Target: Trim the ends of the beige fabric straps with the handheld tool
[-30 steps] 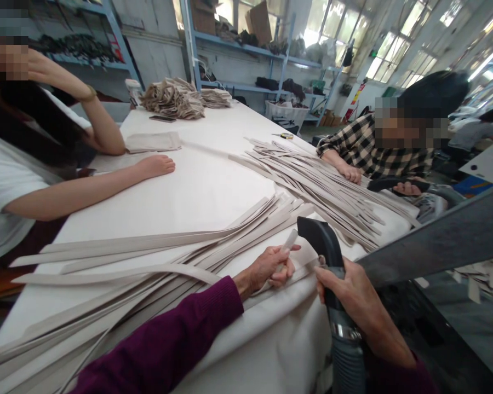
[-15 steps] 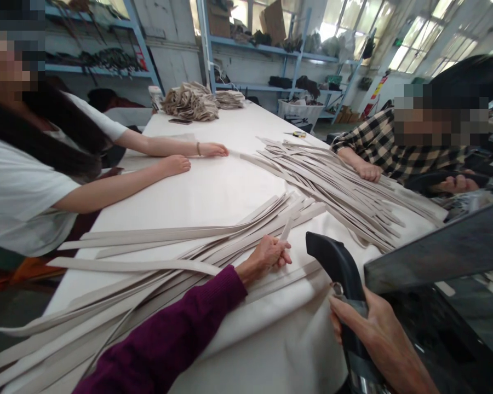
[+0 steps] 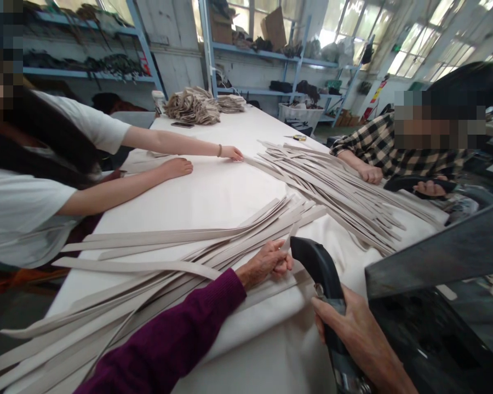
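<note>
At the left side of the long white table [image 3: 189, 202] we see a co-worker in a white short-sleeved shirt [image 3: 28, 219], one hand [image 3: 178, 167] resting on the surface and the other hand [image 3: 232, 154] stretched towards the middle. Across the near side lies a loose bundle of long, flat, pale beige strips [image 3: 164, 266], partly covered by our purple knitted sleeve [image 3: 176, 336]. Beyond, at the far end, sits a crumpled beige fabric pile [image 3: 193, 105]. Next comes our left hand [image 3: 269, 262], its fingers pinching a narrow, pale beige strip end [image 3: 290, 239] that points upward. Just beside it is a curved black nozzle [image 3: 316, 265]; we cannot tell whether they touch. Our right hand [image 3: 340, 314] wraps round the nozzle's handle. Farther right, behind these, fans a second bundle of flat beige strips [image 3: 332, 191], where a co-worker in a black-and-cream checked shirt [image 3: 382, 145] leans in, beside a slanting grey metal bar [image 3: 435, 246].
</note>
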A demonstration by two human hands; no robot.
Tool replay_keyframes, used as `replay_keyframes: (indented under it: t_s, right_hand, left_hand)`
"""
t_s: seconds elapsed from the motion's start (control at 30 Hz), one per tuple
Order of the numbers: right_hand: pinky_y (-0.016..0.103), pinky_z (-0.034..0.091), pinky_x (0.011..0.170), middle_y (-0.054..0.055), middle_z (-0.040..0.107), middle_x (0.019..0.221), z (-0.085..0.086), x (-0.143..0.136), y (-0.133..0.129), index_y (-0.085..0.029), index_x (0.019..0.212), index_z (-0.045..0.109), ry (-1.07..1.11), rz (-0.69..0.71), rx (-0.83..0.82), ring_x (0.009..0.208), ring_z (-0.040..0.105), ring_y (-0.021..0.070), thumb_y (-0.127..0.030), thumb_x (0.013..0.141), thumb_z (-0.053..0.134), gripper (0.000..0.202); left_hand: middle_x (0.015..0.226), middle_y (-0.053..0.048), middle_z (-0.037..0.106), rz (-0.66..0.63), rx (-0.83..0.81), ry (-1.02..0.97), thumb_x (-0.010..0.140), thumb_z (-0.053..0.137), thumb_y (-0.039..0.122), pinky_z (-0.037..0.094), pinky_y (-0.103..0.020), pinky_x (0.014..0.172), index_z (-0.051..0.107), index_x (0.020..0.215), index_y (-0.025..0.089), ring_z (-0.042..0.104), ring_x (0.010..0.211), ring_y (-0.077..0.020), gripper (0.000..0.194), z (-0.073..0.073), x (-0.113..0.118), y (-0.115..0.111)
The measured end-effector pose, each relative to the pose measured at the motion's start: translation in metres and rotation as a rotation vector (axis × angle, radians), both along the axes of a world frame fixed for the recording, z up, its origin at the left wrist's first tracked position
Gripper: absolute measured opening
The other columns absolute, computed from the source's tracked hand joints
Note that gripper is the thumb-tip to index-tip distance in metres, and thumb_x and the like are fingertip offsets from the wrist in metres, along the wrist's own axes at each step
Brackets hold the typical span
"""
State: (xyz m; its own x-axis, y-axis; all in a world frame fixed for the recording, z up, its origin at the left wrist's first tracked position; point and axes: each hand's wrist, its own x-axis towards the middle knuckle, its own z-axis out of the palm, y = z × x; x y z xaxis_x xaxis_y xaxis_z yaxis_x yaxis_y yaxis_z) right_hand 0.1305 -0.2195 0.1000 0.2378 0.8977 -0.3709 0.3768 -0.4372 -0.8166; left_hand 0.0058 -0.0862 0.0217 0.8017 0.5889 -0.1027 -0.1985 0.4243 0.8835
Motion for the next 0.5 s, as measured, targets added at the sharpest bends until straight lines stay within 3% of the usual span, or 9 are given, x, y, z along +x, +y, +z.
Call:
replay_keyframes:
  t_s: [0.13, 0.33, 0.5]
  right_hand:
    - [0.019, 0.039, 0.039, -0.007, 0.050, 0.041, 0.004, 0.002, 0.009, -0.019, 0.068, 0.044, -0.031, -0.028, 0.049, 0.038, 0.047, 0.0104, -0.029, 0.075, 0.050, 0.013]
    - [0.019, 0.037, 0.039, -0.006, 0.050, 0.041, 0.007, 0.000, 0.002, -0.019, 0.066, 0.046, -0.022, -0.013, -0.007, 0.038, 0.048, 0.0108, -0.030, 0.075, 0.048, 0.014]
    - [0.020, 0.039, 0.041, -0.006, 0.050, 0.041, 0.008, 0.013, 0.014, -0.019, 0.062, 0.045, -0.084, -0.055, 0.051, 0.039, 0.048, 0.0107, -0.028, 0.073, 0.050, 0.016]
  left_hand:
    - [0.060, 0.003, 0.046, -0.061, -0.030, 0.024, 0.075, 0.051, 0.034, 0.014, -0.015, 0.035, 0.047, 0.079, 0.014, 0.022, 0.038, -0.0004, 0.021, -0.003, 0.000, -0.001]
    - [0.062, 0.003, 0.047, -0.003, 0.025, 0.078, 0.075, 0.053, 0.033, 0.019, -0.015, 0.034, 0.048, 0.081, 0.015, 0.029, 0.039, -0.0014, 0.019, -0.001, 0.000, 0.001]
    - [0.061, 0.003, 0.049, -0.139, -0.014, 0.019, 0.078, 0.052, 0.035, 0.017, -0.015, 0.034, 0.050, 0.102, 0.014, 0.025, 0.037, -0.0011, 0.033, -0.004, 0.001, -0.006]
